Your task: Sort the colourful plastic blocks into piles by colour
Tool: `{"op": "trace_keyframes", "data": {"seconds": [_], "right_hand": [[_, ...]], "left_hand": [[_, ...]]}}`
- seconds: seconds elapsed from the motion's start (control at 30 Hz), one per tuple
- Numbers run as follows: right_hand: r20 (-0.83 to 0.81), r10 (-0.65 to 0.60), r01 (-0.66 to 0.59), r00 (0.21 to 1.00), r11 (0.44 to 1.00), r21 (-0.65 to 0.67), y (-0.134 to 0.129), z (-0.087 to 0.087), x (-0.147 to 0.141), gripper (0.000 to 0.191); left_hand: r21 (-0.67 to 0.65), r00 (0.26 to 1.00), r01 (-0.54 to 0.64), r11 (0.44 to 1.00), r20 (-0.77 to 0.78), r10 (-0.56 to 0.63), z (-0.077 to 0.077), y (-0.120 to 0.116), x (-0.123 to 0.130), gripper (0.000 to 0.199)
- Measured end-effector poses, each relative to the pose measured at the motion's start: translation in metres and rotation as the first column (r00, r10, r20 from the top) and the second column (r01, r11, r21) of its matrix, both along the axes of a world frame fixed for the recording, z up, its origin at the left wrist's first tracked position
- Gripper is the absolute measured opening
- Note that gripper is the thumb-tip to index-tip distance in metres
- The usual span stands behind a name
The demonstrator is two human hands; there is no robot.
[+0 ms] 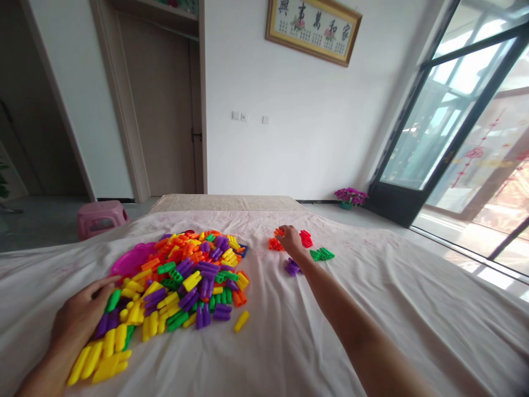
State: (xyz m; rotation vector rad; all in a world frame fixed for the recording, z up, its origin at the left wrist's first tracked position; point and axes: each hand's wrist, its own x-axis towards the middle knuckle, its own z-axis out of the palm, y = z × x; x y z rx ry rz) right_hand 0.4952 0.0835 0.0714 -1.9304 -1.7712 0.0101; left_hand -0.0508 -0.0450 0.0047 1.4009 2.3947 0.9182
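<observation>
Across the near part of the room, a wide surface under a white cloth (285,342), with many wrinkles and a faint pink pattern toward the far side; just behind, a strip of beige cloth (227,203). On the left half of the white cloth, a large loose heap of plastic pieces (206,270) in yellow, purple, green and orange, with a magenta tray (129,261) partly covered at its far left side. Near the right edge of this heap, a single yellow piece (241,321), lying apart. To the right, well away from the heap, a small orange cluster (275,245), a red cluster (306,239), a green cluster (323,254) and a purple cluster (292,268), all on the cloth. With the right hand (291,241), holds an orange piece (279,232) in a narrow pinch, just above the orange cluster. With the left hand (80,309), reaches to the near left edge of the heap, fingers curved beside a green piece (113,300); cannot tell whether gripping it or only resting there. Beyond the cloth on the left, a pink stool (103,219) on the floor, and farther a brown door (161,110). On the far white wall (289,160), a framed calligraphy (314,28), hanging above small switch plates (244,117). At the far right, purple flowers (351,195) beside a dark-framed glass door (446,121), with bright daylight behind.
</observation>
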Motion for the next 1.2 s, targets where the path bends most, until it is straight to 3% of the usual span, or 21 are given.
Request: {"op": "trace_keyframes", "data": {"seconds": [0.13,0.23,0.33,0.4,0.53,0.6,0.7,0.77,0.9,1.03,1.2], "right_hand": [[0.019,0.003,-0.002,1.000,0.999,-0.043,0.002,-0.003,0.006,0.040],[0.038,0.014,-0.015,0.999,1.000,0.021,-0.007,-0.004,-0.003,0.038],[0.009,0.203,-0.203,0.979,0.976,0.081,-0.022,-0.009,-0.024,0.032],[-0.050,0.406,-0.404,0.913,0.914,0.050,-0.034,-0.015,-0.042,0.034],[-0.108,0.703,-0.710,0.703,0.701,-0.066,-0.056,-0.026,-0.074,0.054],[-0.072,0.782,-0.785,0.619,0.612,-0.102,-0.064,-0.028,-0.085,0.057],[-0.017,0.825,-0.819,0.565,0.558,-0.136,-0.073,-0.027,-0.092,0.053],[0.020,0.810,-0.800,0.586,0.582,-0.148,-0.077,-0.025,-0.093,0.051],[0.147,0.645,-0.636,0.750,0.764,-0.113,-0.082,-0.021,-0.083,0.046],[0.120,0.431,-0.429,0.894,0.902,-0.046,-0.077,-0.016,-0.059,0.045],[0.165,0.285,-0.285,0.944,0.958,-0.029,-0.061,-0.013,-0.024,0.043]], "left_hand": [[-0.008,1.000,-0.008,1.000,-0.011,0.008,0.000,0.000,0.001,0.058],[-0.002,1.000,-0.011,1.000,-0.020,0.011,0.001,-0.001,0.002,0.058],[-0.019,1.000,-0.023,1.000,-0.020,0.022,0.005,-0.002,0.005,0.057],[-0.032,0.999,-0.034,0.999,-0.025,0.033,0.008,-0.004,0.008,0.057],[-0.056,1.000,-0.018,0.998,-0.011,0.018,0.015,-0.007,0.010,0.055],[-0.063,1.000,-0.017,0.998,-0.005,0.016,0.017,-0.007,0.010,0.055],[-0.046,1.000,-0.023,0.999,-0.015,0.022,0.016,-0.007,0.009,0.054],[-0.032,1.000,-0.018,0.999,-0.019,0.017,0.014,-0.006,0.007,0.054],[-0.032,1.000,-0.017,0.999,-0.015,0.017,0.011,-0.005,0.005,0.054],[-0.064,1.000,0.004,0.998,-0.008,-0.004,0.012,-0.005,0.005,0.056],[-0.071,1.000,-0.004,0.997,-0.012,0.003,0.010,-0.003,0.003,0.057]]}}
